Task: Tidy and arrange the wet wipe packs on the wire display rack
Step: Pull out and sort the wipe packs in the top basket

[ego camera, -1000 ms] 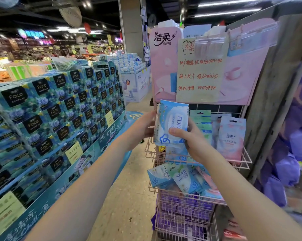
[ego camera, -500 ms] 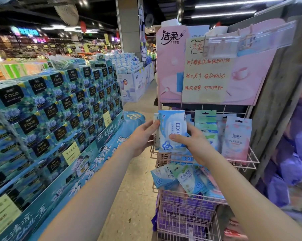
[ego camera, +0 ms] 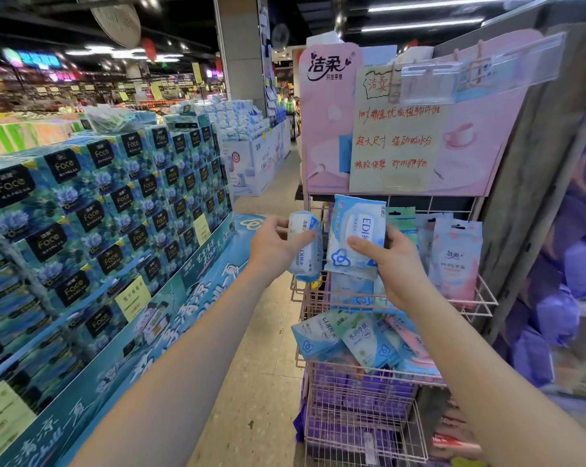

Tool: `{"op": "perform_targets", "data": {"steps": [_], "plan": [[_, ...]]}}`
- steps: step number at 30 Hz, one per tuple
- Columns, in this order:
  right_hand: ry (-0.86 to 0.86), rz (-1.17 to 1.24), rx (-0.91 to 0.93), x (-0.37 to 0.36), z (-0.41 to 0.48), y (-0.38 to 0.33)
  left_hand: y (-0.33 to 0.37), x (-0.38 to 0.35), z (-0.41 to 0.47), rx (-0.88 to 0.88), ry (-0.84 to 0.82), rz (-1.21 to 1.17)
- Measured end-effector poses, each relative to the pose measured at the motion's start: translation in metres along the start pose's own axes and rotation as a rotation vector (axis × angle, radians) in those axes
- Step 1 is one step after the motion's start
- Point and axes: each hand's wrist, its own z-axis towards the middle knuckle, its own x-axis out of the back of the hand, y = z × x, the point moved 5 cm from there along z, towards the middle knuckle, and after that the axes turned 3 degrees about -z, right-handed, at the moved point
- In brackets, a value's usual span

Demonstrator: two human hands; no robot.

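Observation:
A pink wire display rack point(ego camera: 480, 299) stands at centre right with several shelves. My left hand point(ego camera: 273, 246) grips one blue-and-white wet wipe pack point(ego camera: 303, 261) edge-on, just left of the top shelf. My right hand point(ego camera: 394, 264) holds a second blue-and-white pack point(ego camera: 354, 230) upright, face toward me, above the top shelf's front left. Green packs point(ego camera: 401, 219) and pink packs point(ego camera: 455, 261) stand upright in the top shelf. The middle shelf holds a jumble of tilted blue, green and pink packs point(ego camera: 362, 342). Purple packs point(ego camera: 355, 396) fill the lower basket.
A tall stack of blue "Face" tissue boxes point(ego camera: 93, 210) lines the left side of the aisle. A pink sign board with a handwritten note point(ego camera: 396, 139) tops the rack. A grey wooden panel point(ego camera: 534, 183) and purple bags point(ego camera: 581, 264) are to the right.
The two packs, held together as one stack before, are now apart: my left hand has drawn one pack off to the left while my right hand keeps the other.

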Motion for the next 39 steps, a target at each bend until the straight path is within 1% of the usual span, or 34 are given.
{"op": "perform_targets", "data": {"steps": [4, 5, 8, 11, 13, 15, 17, 19, 20, 23, 25, 26, 28, 29, 30, 31, 33, 35, 39], "plan": [[0.015, -0.007, 0.002, -0.003, 0.000, 0.000, -0.010, -0.023, 0.001, 0.082, -0.077, 0.384], [0.023, -0.011, 0.001, -0.003, 0.000, 0.000, -0.016, -0.028, 0.001, 0.097, -0.087, 0.421], [0.031, -0.034, -0.017, 0.000, 0.003, 0.003, -0.023, -0.029, 0.006, 0.121, -0.024, 0.367], [0.030, -0.052, -0.046, 0.005, 0.008, 0.005, -0.019, -0.021, 0.007, 0.132, -0.019, 0.291], [0.025, -0.063, -0.051, 0.002, 0.010, 0.004, -0.014, -0.014, 0.006, 0.081, -0.014, 0.124], [0.024, -0.069, -0.054, -0.006, 0.012, 0.003, -0.004, -0.012, 0.000, 0.038, -0.062, -0.067], [0.029, -0.068, -0.076, -0.017, 0.013, 0.002, 0.011, -0.015, -0.012, 0.016, -0.186, -0.149], [0.040, -0.096, -0.094, -0.028, 0.015, 0.001, 0.016, -0.019, -0.015, -0.017, -0.252, -0.139], [0.051, -0.105, -0.094, -0.032, 0.016, 0.000, 0.018, -0.019, -0.016, -0.037, -0.245, -0.138], [0.053, -0.155, -0.055, -0.041, 0.021, -0.014, 0.023, -0.014, -0.010, -0.052, -0.149, -0.147], [-0.020, -0.243, -0.062, -0.045, 0.025, -0.022, 0.022, -0.011, -0.009, -0.027, -0.092, -0.132], [-0.079, -0.313, -0.099, -0.046, 0.026, -0.020, 0.019, -0.011, -0.011, 0.002, -0.077, -0.084], [-0.176, -0.519, -0.232, -0.043, 0.028, -0.004, 0.004, -0.013, -0.011, 0.067, -0.104, 0.162], [-0.200, -0.604, -0.286, -0.039, 0.028, 0.006, -0.004, -0.015, -0.010, 0.091, -0.137, 0.294], [-0.196, -0.650, -0.305, -0.035, 0.027, 0.012, -0.012, -0.015, -0.008, 0.119, -0.141, 0.368], [-0.171, -0.663, -0.292, -0.032, 0.027, 0.015, -0.015, -0.015, -0.008, 0.150, -0.138, 0.351], [-0.106, -0.645, -0.224, -0.028, 0.027, 0.013, -0.016, -0.016, -0.006, 0.195, -0.119, 0.234], [-0.079, -0.643, -0.174, -0.028, 0.027, 0.010, -0.016, -0.017, -0.004, 0.191, -0.115, 0.211], [-0.054, -0.669, -0.132, -0.033, 0.028, 0.010, -0.014, -0.020, -0.004, 0.163, -0.107, 0.171]]}}
